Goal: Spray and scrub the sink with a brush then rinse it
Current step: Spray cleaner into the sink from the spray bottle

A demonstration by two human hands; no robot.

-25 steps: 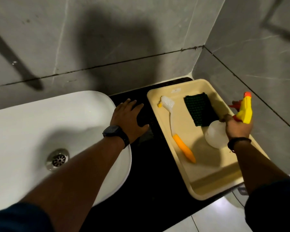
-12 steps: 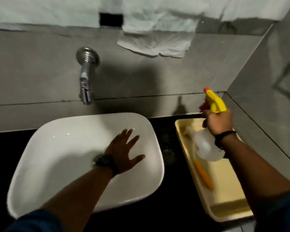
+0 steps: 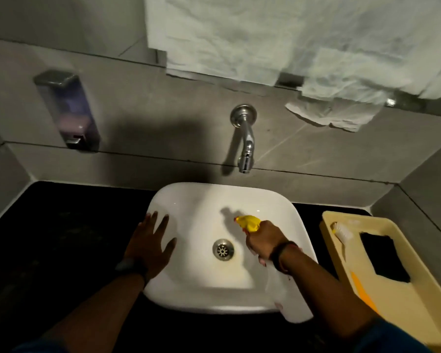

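Note:
The white sink [image 3: 209, 200] sits on a black counter, its metal drain [image 3: 223, 249] in the middle. My right hand [image 3: 262, 239] holds a spray bottle [image 3: 248, 222] with a yellow nozzle over the basin, the nozzle pointing left toward the back wall of the bowl. The clear bottle body hangs below my wrist. My left hand [image 3: 150, 247] rests flat with fingers spread on the sink's left rim. A brush [image 3: 343, 233] with white bristles and an orange handle lies in the cream tray [image 3: 402, 296] to the right.
A chrome tap [image 3: 245, 149] juts from the grey tiled wall above the sink. A soap dispenser [image 3: 66, 110] hangs at the left. A dark scouring pad [image 3: 383, 257] lies in the tray. White paper or cloth [image 3: 265, 34] covers the wall above.
My right hand has carried the spray bottle from above the tray to over the basin. My left hand has shifted from inside the bowl to its left rim. The view has tilted up and left.

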